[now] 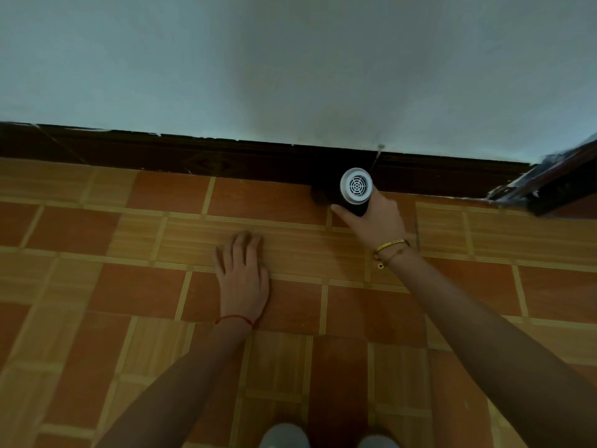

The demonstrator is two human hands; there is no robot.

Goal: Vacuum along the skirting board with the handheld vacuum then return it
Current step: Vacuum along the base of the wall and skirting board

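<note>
A black handheld vacuum with a round white vent grille facing me points its nose down at the foot of the dark brown skirting board. My right hand grips its black body from the right, thumb along the lower left side. The vacuum's nozzle end is lost in shadow against the board. My left hand lies flat on the tiled floor, fingers straight and pointing towards the wall, holding nothing.
A pale wall rises above the skirting board. At the right edge a dark door frame with paint marks juts out. My knees show at the bottom of the view.
</note>
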